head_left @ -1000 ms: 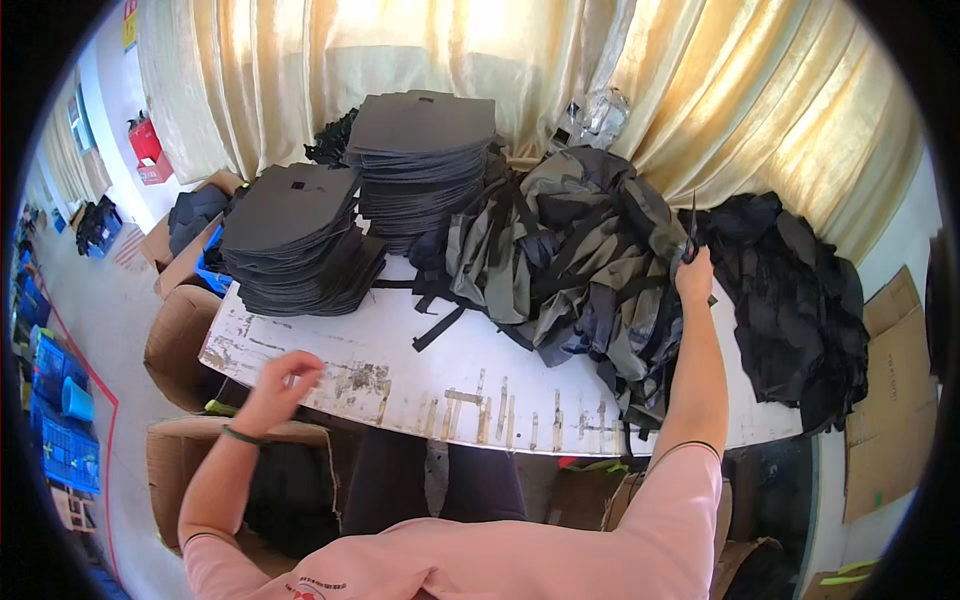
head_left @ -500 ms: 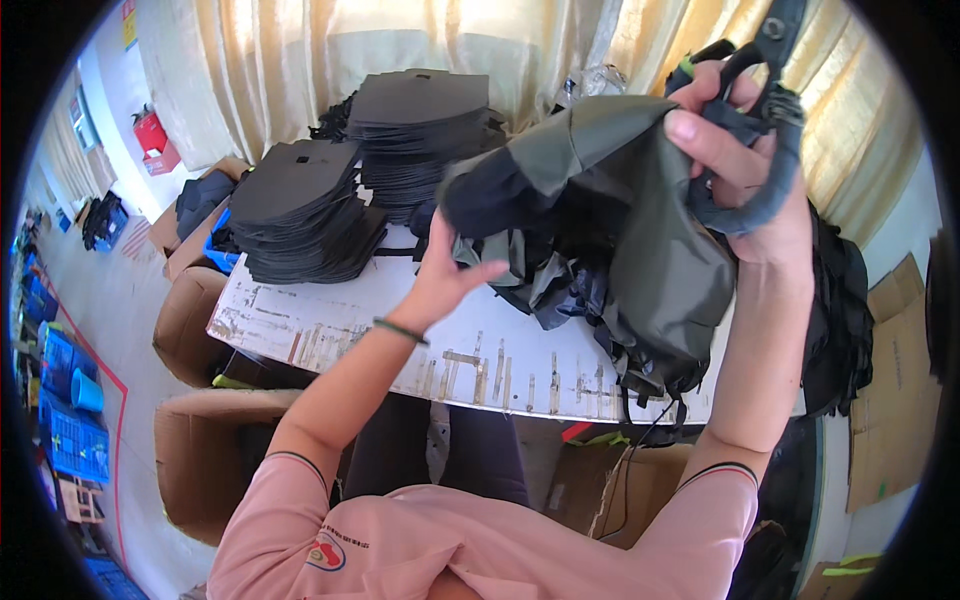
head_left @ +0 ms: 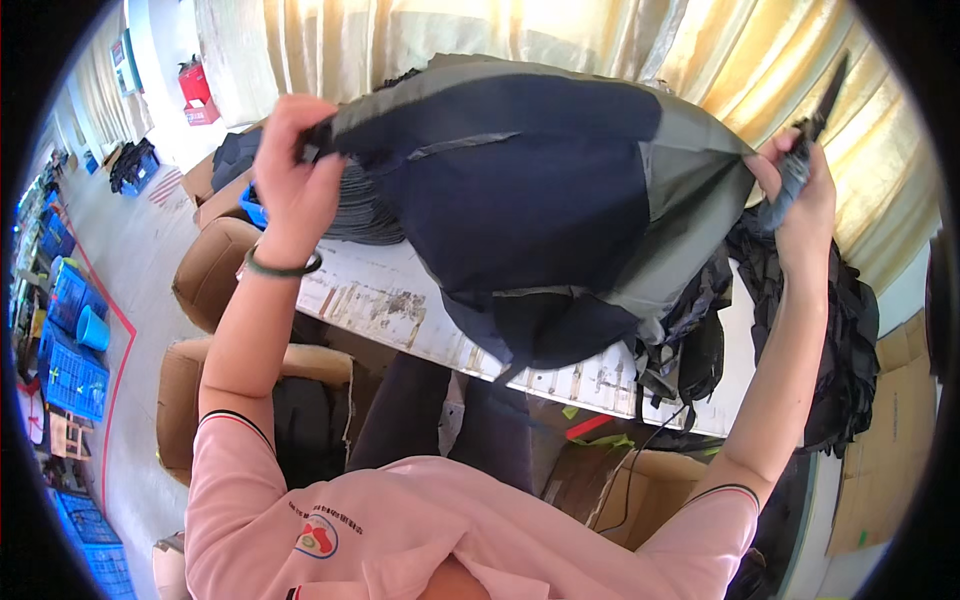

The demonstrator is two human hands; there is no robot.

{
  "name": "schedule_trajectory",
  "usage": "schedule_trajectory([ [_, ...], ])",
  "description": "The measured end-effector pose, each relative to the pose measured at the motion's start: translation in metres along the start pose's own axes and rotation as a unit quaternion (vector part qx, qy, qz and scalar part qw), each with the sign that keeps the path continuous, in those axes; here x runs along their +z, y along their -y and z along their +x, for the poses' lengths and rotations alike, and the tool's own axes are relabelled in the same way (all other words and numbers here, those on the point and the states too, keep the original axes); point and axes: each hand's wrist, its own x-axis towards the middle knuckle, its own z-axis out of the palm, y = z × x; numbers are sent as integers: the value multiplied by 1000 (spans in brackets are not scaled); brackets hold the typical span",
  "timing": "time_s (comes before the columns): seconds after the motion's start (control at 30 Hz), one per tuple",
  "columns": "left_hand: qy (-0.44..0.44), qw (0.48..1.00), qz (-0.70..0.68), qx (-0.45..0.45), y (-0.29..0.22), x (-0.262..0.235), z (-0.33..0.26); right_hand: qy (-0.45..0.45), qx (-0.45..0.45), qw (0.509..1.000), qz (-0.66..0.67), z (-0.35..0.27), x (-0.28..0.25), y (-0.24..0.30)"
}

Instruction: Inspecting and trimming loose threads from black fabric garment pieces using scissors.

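I hold a grey and dark navy backpack [head_left: 540, 190] spread out in the air above the worn white table [head_left: 400, 300]. My left hand [head_left: 292, 170] grips its left edge, a green band on that wrist. My right hand [head_left: 800, 185] grips the right edge near a black strap that sticks up. The bag hides most of the table behind it. A stack of dark flat panels [head_left: 360, 205] shows just under the bag's left side.
More dark bags [head_left: 850, 330] hang over the table's right end. Cardboard boxes [head_left: 210, 270] stand left of the table and below it. Blue crates [head_left: 70, 340] line the floor at far left. Yellow curtains [head_left: 780, 70] hang behind.
My left hand went from the table's front edge up to the bag. Both hands lifted the backpack off the pile and spread it wide in front of me.
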Motion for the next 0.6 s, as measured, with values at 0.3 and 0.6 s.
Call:
schedule_trajectory([
  [0.3, 722, 685, -94, -34, -113, -41, -188, 296, 261, 912, 115, -189, 21, -76],
  [0.6, 538, 807, -113, -216, -37, 1, -223, 197, 321, 926, 39, -305, 89, -114],
])
